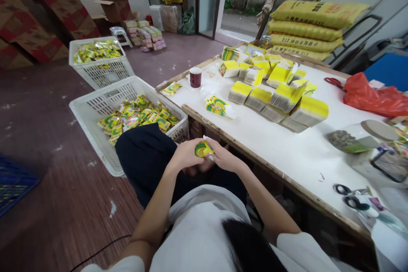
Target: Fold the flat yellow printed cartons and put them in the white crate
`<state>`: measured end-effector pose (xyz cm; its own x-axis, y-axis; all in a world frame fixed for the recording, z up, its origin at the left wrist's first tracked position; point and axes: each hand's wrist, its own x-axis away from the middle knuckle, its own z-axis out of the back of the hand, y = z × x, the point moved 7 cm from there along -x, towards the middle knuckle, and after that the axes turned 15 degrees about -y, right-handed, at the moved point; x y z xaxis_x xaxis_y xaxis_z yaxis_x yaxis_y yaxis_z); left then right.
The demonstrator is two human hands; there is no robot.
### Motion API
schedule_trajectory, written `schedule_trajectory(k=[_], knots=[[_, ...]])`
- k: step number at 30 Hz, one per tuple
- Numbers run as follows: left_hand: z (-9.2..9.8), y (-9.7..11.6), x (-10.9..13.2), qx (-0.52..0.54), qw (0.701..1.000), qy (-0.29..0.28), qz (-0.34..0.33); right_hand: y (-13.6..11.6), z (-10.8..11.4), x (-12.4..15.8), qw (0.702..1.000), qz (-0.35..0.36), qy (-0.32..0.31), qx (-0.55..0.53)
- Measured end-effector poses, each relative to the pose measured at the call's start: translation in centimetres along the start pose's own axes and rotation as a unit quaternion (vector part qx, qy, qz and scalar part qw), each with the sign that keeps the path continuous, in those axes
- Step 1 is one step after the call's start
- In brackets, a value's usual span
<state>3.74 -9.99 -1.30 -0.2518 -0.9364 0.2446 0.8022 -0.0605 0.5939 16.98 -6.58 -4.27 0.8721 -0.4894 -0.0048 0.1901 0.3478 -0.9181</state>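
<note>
Over my lap, both hands grip one small yellow and green printed packet point(202, 149), with white edges showing. My left hand point(185, 153) is closed on its left side and my right hand point(225, 156) on its right side. Some fingertips are hidden beneath it. Beyond my hands, a few similar loose packets point(219, 106) lie near the table's edge. Just left of my knee, a white plastic crate point(86, 112) holds many yellow-green packets.
On the white table point(255, 146) stand stacks of yellow-topped packets point(280, 97), a dark red mug point(195, 77), a jar point(363, 136), scissors point(352, 197) and a red plastic bag point(376, 95). A second crate point(105, 72) stands behind the first. Yellow sacks point(306, 29) are piled beyond the table.
</note>
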Motion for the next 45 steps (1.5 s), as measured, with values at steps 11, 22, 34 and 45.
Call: schedule_trajectory(k=[11, 22, 34, 45], knots=[[13.5, -8.8, 3.5, 0.008, 0.874, 0.451, 0.180, 2.4, 14.5, -5.6, 0.944, -0.135, 0.217, 0.209], [6.1, -10.3, -2.5, 0.314, 0.900, 0.303, -0.010, 8.1, 18.7, -7.4, 0.856, -0.353, 0.253, 0.279], [1.6, -7.3, -7.5, 0.469, 0.864, 0.178, -0.040, 8.3, 18.6, -8.2, 0.872, -0.343, 0.261, 0.233], [1.9, -3.6, -11.8, 0.735, 0.605, 0.251, -0.176, 1.1, 7.9, -7.0, 0.992, -0.092, 0.076, 0.037]])
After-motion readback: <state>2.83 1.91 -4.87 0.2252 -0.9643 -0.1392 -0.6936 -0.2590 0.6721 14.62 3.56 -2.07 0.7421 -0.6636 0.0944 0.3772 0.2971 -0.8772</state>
